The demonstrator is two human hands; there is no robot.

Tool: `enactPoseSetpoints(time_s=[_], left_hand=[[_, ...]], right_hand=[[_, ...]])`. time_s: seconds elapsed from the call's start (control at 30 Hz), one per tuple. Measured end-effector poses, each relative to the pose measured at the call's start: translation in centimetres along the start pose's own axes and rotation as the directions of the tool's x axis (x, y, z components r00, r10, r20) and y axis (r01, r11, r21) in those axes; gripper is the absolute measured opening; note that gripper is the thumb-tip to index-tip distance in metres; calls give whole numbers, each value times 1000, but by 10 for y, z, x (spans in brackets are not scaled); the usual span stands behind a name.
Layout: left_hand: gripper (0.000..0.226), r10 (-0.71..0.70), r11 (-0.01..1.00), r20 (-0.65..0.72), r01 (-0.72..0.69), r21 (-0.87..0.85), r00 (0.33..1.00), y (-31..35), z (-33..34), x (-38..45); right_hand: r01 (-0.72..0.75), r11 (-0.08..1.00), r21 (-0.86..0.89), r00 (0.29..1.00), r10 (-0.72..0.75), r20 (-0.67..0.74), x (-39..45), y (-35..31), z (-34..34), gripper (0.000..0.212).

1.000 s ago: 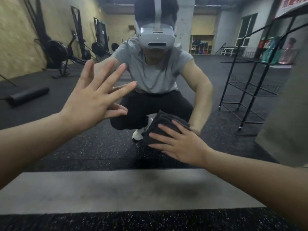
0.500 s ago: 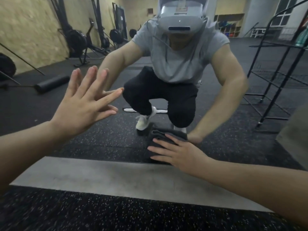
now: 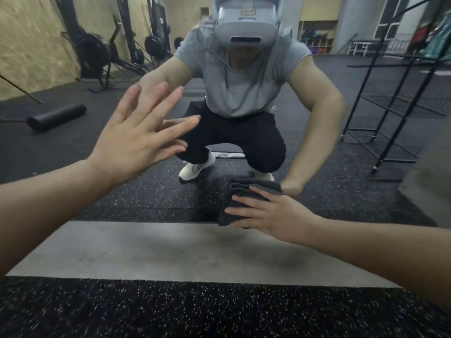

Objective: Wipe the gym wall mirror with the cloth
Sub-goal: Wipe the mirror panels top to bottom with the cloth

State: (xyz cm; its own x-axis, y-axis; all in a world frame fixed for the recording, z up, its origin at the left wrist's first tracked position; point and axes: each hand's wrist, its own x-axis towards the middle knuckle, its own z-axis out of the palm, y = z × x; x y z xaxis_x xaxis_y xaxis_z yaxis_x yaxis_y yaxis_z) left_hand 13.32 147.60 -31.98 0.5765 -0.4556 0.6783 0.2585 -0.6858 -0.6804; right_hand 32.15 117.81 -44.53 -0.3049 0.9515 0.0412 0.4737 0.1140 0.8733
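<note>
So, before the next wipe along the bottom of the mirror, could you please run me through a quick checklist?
1. Cloth flat against the mirror: ok, folded dark cloth lies on the glass near its bottom edge.
2. Right hand on the cloth: ok, spread fingers press it.
3. Left hand bracing: ok, open palm at the glass higher up; actual contact cannot tell.
4. Lower edge covered: not ok, the cloth overhangs onto the grey base strip.
5. Glass clean beside the cloth: cannot tell, a faint hazy patch shows left of it.
6. Path clear along the bottom: ok, nothing on the glass ahead.
</note>
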Motion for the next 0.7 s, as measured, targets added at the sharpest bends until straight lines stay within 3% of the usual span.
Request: enactPoseSetpoints(time_s=[0.1,0.4,0.53,0.7], left_hand=[[64,10,1000,26,-10,2,1000,-23,0,-32],[63,19,1000,76,-18,-17,997,-84,12,-110],[63,40,999,19,-40,30,999,-82,21,-112],[63,34,999,-49,-34,1,998,-81,26,-114]], right_hand=[[42,999,-23,998,-41,48,70,-15,-15,59],[-48,999,22,995,46,85,271,-49,-61,56],[-14,1000,1,998,14,61,259,-43,-54,55],[-1,1000,-11,997,2,71,173,-29,-37,53]])
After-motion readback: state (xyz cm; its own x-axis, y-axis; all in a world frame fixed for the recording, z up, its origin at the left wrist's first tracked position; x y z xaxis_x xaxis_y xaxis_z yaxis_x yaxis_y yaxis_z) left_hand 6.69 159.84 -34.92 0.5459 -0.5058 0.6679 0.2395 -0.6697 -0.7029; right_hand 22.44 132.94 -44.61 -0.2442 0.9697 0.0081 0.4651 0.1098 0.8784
